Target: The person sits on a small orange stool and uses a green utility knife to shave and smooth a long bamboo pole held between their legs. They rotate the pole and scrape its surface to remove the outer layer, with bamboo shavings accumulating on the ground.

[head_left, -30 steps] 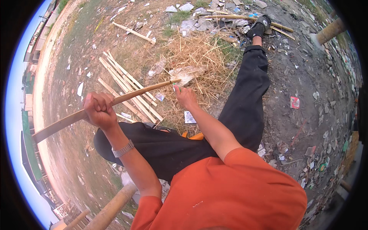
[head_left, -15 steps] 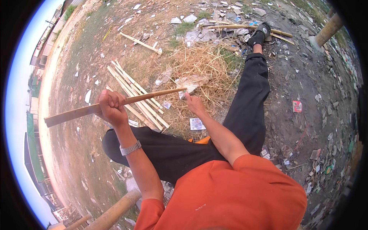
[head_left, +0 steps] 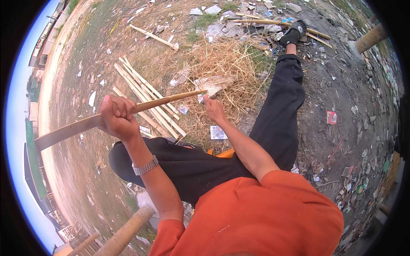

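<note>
My left hand [head_left: 119, 118] is wrapped round a long, flat bamboo strip [head_left: 66, 131], near its middle. The strip slants up to the right across the view, with its wide end at the left. At its narrow far end is my right hand [head_left: 214, 111], fingers closed, thumb towards the tip. A small green spot shows between that hand and the strip; what the fingers grip there is too small to make out. Under the strip, several pale split bamboo strips [head_left: 147, 96] lie in a loose bundle on the ground.
Dry straw shavings [head_left: 226, 64] are heaped between my spread legs. A single bamboo piece [head_left: 153, 37] lies farther off. Bamboo poles [head_left: 273, 22] rest by my shod foot [head_left: 294, 34]. A thick bamboo post [head_left: 370, 38] stands at right, another pole [head_left: 128, 230] at lower left. Litter is scattered around.
The bamboo strip and my left hand have shifted left and slightly up. My right hand has moved slightly left and up, staying at the far end. The view has shifted a little.
</note>
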Demonstrator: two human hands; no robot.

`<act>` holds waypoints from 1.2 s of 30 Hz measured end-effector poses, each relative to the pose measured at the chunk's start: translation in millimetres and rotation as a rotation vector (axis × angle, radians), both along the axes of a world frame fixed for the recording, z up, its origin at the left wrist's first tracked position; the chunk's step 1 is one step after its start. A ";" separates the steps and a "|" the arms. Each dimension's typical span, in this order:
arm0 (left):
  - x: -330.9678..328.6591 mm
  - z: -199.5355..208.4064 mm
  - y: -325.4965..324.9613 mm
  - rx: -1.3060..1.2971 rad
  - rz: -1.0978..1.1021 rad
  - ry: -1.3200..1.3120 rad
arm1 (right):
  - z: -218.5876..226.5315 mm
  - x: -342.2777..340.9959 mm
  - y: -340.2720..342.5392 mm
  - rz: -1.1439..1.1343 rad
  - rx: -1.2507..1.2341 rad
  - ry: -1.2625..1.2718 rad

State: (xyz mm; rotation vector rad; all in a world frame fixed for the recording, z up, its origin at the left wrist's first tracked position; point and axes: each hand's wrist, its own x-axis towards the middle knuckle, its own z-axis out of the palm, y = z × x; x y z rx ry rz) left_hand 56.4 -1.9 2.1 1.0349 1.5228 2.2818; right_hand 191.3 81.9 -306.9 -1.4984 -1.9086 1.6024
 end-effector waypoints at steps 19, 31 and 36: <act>-6.1 1.7 -11.9 0.070 0.077 -0.109 | -36.6 53.8 -12.3 -0.029 0.050 -0.532; 18.4 3.1 1.7 0.077 0.168 -0.159 | -32.7 2.3 -0.7 -0.134 -0.015 -0.268; 20.7 3.6 5.8 0.068 0.250 -0.162 | -10.3 5.9 -4.4 -0.047 0.016 -0.093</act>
